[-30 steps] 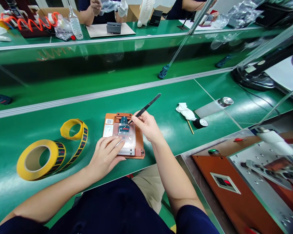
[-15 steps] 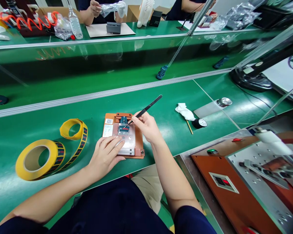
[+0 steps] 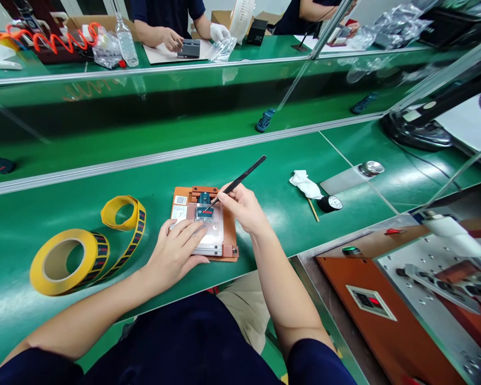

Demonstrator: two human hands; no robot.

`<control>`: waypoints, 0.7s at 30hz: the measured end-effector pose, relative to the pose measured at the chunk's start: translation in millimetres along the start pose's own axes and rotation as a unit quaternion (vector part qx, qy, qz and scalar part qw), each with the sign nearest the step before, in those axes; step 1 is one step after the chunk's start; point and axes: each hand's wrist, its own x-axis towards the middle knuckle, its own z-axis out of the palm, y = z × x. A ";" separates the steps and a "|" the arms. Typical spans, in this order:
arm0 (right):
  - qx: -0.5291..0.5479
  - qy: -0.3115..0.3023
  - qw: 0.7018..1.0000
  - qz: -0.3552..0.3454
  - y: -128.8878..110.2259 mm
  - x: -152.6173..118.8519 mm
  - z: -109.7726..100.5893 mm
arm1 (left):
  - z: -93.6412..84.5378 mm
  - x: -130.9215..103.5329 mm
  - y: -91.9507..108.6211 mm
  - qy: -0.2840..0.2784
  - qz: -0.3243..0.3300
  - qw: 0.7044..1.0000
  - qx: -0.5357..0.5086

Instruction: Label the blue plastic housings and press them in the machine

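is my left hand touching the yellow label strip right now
Apart: the head view shows green bench between the left hand and the yellow label strip.

A white wad point(image 3: 305, 184) lies beside a dial point(image 3: 335, 202).

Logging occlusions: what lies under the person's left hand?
The left hand lies over part of a clear plate and orange base, both showing around it. A dark label with red lettering shows beyond the fingers. Anything directly beneath the hand is covered.
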 end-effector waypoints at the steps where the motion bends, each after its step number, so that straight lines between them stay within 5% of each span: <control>1: -0.002 -0.004 1.000 0.001 -0.1 0.7 -0.6 | -0.8 1.5 0.0 -0.003 -0.002 1.000 0.000; 21: 0.001 -0.030 0.999 0.026 6.2 9.3 -1.6 | 4.7 17.2 -3.7 -0.020 -0.030 0.999 -0.039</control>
